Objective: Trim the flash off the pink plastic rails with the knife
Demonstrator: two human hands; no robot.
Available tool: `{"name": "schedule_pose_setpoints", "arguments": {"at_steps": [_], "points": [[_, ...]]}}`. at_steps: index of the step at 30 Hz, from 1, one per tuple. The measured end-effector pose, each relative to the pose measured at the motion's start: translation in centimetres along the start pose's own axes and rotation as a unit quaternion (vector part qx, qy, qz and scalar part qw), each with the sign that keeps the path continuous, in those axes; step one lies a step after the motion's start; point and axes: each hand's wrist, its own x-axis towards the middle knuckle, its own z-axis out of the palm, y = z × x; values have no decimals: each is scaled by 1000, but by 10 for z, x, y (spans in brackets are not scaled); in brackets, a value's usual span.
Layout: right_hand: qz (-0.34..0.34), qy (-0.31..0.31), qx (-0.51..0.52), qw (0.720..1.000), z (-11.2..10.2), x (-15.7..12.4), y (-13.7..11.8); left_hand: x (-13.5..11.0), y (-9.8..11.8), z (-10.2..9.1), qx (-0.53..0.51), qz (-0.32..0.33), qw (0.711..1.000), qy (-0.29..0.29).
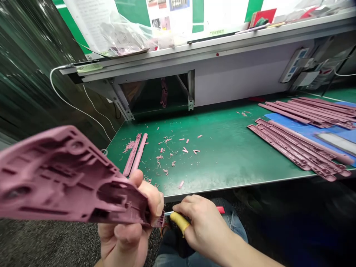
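My left hand (130, 222) is closed around the end of a large pink moulded plastic part (61, 178), held up at the lower left with its ribbed inside facing me. My right hand (203, 226) grips a small knife (178, 216) with a red handle end and a yellow finger guard on the forefinger. The thin blade points left and touches the edge of the pink part near my left thumb.
A green mat covers the workbench (222, 155), strewn with pink shavings (169, 148). Two long pink strips (136, 154) lie at its left. Several more pink strips (303, 148) are stacked at the right, partly on blue sheets. A grey shelf (211, 48) with papers runs behind.
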Motion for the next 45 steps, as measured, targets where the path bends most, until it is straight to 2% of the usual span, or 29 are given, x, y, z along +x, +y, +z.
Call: {"name": "schedule_pose_setpoints", "arguments": {"at_steps": [2,6,7,9,11,13,14,15,16,17,18,19,20,21,22,23,25,28,31,34,36,40,43,45], "points": [[-20,10,63,998,-6,-2,3,3,4,-4,-9,-10,1000,19],[7,80,201,976,-10,-8,6,15,9,-10,-53,13,998,43],[-11,95,213,972,-6,-9,5,19,9,-10,-66,17,996,51],[-96,110,221,964,7,-9,2,27,5,-11,-95,22,992,85],[-169,126,221,952,19,-7,-1,34,-3,-13,-103,10,984,146],[-161,140,227,950,21,-4,-2,36,-14,-20,-16,7,978,209],[-130,132,232,955,16,-3,-2,35,-20,-26,84,34,969,232],[-90,115,239,960,8,-2,-2,32,-25,-32,214,76,947,226],[-52,88,248,963,-3,-1,-3,28,-28,-39,358,140,903,191],[-21,55,261,963,-15,-1,-4,23,-30,-46,482,203,846,106],[4,20,282,959,-27,-1,-5,18,-30,-53,566,255,784,-11],[24,-18,311,950,-39,0,-5,15,-29,-58,613,285,724,-137],[38,-55,342,937,-49,0,-5,13,-27,-62,625,296,677,-251],[46,-88,368,924,-56,-1,-3,13,-25,-65,618,293,649,-333],[49,-106,384,916,-61,-2,-1,14,-21,-67,606,285,638,-380],[49,-105,383,916,-64,-3,2,17,-18,-68,597,269,640,-403],[24,-52,321,945,-63,-7,10,24,-12,-68,591,247,650,-409],[-88,35,138,986,-55,-11,16,33,-2,-66,598,241,638,-420],[-194,81,-67,975,-49,-7,13,39,8,-62,602,264,604,-450],[-220,94,-192,952,-49,0,8,46,17,-57,607,302,537,-502],[-232,79,-220,944,-51,4,8,50,21,-54,612,316,520,-506],[-253,59,-228,938,-55,5,11,46,24,-57,614,333,527,-484],[-262,84,-223,935,-57,2,10,36,21,-65,630,357,533,-438],[-264,108,-214,934,-59,1,7,26,18,-68,637,366,549,-398]]}}
